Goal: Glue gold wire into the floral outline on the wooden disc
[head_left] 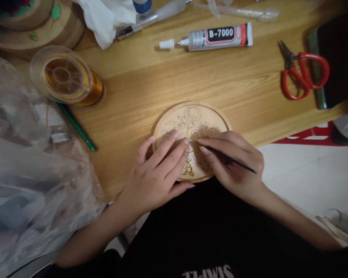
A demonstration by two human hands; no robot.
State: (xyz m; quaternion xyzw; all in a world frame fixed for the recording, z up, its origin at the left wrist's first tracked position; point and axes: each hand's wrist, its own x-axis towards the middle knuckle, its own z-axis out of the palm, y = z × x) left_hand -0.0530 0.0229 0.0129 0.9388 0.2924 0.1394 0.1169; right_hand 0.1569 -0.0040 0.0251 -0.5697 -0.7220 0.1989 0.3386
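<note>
A round wooden plaque (191, 109) with a raised rim and flower outlines drawn on it lies at the table's front edge. My left hand (156, 173) rests over its left side, fingers stretched out and fingertips on the drawn surface. My right hand (237, 162) pinches slim black tweezers (234, 161), their tip down on the plaque near my left fingertips. A thin gold wire seems to show by the tip, though its shape is hard to make out. Shiny gold wire work (188, 168) sits on the plaque's lower part. Fingers hide part of the drawing.
Behind the plaque lies a B-7000 glue tube (220, 37). Red-handled scissors (303, 73) and a dark phone (333, 61) are at right. A gold wire spool (72, 79), a green pencil (78, 129) and clear plastic wrapping (46, 170) are at left. A craft knife (153, 19) lies farther back.
</note>
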